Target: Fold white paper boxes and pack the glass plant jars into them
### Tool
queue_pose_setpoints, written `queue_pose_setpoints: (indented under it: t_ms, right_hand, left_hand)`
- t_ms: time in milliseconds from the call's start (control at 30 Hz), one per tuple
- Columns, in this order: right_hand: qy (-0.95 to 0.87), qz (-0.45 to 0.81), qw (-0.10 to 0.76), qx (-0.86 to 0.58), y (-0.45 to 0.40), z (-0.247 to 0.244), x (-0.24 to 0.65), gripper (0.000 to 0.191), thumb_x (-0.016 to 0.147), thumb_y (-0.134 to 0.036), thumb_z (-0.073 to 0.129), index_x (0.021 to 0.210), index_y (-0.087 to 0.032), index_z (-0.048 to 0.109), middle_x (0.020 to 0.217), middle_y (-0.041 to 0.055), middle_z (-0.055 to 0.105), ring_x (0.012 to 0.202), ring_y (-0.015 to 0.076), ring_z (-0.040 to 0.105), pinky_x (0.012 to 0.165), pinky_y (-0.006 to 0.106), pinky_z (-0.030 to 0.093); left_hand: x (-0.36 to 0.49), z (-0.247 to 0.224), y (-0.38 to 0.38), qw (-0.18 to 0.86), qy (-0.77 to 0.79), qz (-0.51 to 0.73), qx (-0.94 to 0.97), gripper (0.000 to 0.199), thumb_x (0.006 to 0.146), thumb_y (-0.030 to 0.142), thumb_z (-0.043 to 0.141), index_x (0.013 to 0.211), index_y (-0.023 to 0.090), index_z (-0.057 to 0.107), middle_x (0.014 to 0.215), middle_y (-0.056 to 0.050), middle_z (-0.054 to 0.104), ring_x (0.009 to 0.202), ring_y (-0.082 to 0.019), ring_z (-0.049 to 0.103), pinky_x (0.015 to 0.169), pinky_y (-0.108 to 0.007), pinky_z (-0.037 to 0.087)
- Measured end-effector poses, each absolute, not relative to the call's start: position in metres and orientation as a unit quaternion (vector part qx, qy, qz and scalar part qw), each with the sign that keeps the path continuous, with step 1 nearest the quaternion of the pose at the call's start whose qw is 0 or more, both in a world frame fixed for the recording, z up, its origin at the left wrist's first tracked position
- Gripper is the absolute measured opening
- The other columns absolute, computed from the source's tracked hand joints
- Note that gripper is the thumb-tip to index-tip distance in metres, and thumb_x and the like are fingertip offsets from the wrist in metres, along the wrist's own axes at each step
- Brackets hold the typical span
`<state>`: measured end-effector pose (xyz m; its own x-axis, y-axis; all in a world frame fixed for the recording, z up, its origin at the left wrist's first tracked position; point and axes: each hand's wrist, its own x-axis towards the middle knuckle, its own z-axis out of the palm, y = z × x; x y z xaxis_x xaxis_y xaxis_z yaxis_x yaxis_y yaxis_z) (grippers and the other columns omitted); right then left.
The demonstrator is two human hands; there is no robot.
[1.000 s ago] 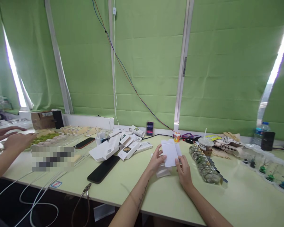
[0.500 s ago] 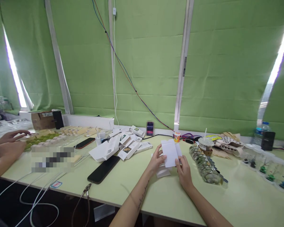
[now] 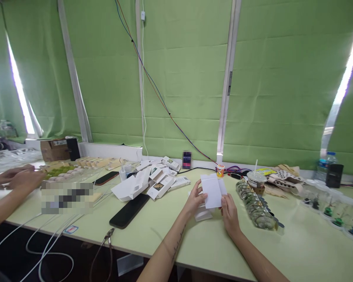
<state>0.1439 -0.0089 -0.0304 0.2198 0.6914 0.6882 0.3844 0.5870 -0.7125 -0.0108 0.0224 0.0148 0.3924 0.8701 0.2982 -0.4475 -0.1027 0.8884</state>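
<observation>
Above the table's front part I hold a white folded carton (image 3: 212, 192), seen from a plain side with a second panel showing at its right. My left hand (image 3: 195, 199) grips its left edge, thumb on the front. At the lower right edge my right hand (image 3: 229, 211) pinches it between thumb and fingers. Beneath it another white carton piece (image 3: 203, 214) lies on the table, partly hidden. To the right of my hands runs a row of clear-wrapped round items (image 3: 256, 207).
Left of my hands are a pile of white printed boxes (image 3: 161, 184) and a black phone (image 3: 129, 210). A lidded drink cup (image 3: 255, 178) and several clear cups (image 3: 332, 207) stand right. A co-worker's hands (image 3: 20, 178) are at far left. Pliers (image 3: 108, 235) hang at the front edge.
My right hand has shifted slightly on the carton's right edge; the carton stays almost in place. At far left, the co-worker's hands have moved right and closer together.
</observation>
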Motion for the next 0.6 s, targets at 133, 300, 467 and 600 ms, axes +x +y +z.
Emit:
queue_pose_setpoints:
  t_ms: [133, 300, 467, 600]
  right_hand:
    - [-0.621, 0.126, 0.638, -0.437, -0.0083, -0.0309, 0.1439, 0.034, 0.092, -0.048, 0.033, 0.079, -0.024, 0.053, 0.077, 0.0012, 0.046, 0.064, 0.0169, 0.048, 0.054, 0.030, 0.042]
    - [-0.625, 0.145, 0.629, -0.440, -0.0082, -0.0312, 0.1445, 0.031, 0.093, -0.046, 0.033, 0.081, -0.023, 0.051, 0.080, 0.0008, 0.045, 0.066, 0.0162, 0.049, 0.054, 0.029, 0.042]
    - [-0.615, 0.158, 0.644, -0.426, -0.0085, -0.0324, 0.1444, 0.036, 0.094, -0.047, 0.029, 0.080, -0.023, 0.052, 0.077, 0.0000, 0.043, 0.063, 0.0152, 0.048, 0.052, 0.028, 0.041]
    - [-0.610, 0.163, 0.656, -0.413, -0.0101, -0.0318, 0.1436, 0.040, 0.093, -0.050, 0.029, 0.085, -0.022, 0.057, 0.078, 0.0008, 0.046, 0.059, 0.0145, 0.048, 0.048, 0.027, 0.041]
  left_hand:
    - [-0.0108, 0.0157, 0.0213, 0.642, 0.202, 0.516, 0.530, 0.077, 0.061, 0.033, 0.079, 0.128, 0.030, 0.042, 0.126, -0.010, 0.055, 0.103, -0.026, 0.058, 0.072, -0.028, 0.048]
    - [-0.0105, 0.0159, 0.0208, 0.643, 0.200, 0.518, 0.527, 0.076, 0.060, 0.032, 0.080, 0.127, 0.030, 0.043, 0.124, -0.010, 0.056, 0.102, -0.026, 0.058, 0.072, -0.029, 0.049]
    - [-0.0112, 0.0139, 0.0225, 0.644, 0.201, 0.511, 0.532, 0.077, 0.061, 0.033, 0.080, 0.128, 0.031, 0.040, 0.125, -0.010, 0.055, 0.102, -0.026, 0.058, 0.071, -0.029, 0.049]
    - [-0.0117, 0.0128, 0.0239, 0.646, 0.192, 0.507, 0.538, 0.079, 0.062, 0.034, 0.080, 0.129, 0.031, 0.040, 0.125, -0.010, 0.055, 0.101, -0.026, 0.059, 0.071, -0.028, 0.048]
